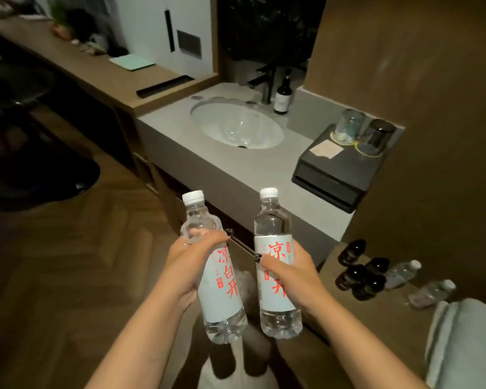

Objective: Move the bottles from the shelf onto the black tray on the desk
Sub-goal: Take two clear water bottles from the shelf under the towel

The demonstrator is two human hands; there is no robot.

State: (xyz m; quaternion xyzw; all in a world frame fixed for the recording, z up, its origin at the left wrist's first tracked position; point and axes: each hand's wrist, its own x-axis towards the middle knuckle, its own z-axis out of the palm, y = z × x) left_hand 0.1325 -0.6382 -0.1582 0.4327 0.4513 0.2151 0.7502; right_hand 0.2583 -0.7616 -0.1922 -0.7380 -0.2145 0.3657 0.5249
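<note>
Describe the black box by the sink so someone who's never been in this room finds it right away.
Start at the oval white sink set in the grey counter. To the sink's right, against the brown wall, sits the black box. It alone carries two upturned glasses and a pale card on its lid.

Two clear white-capped bottles with red-lettered labels, held upright: left bottle (218,276) tilted left, right bottle (275,265) near vertical.
Two more clear bottles (401,273) lying on shelf (387,313).

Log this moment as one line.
left hand: grips clear white-capped water bottle | right hand: grips second bottle | both carried
</note>
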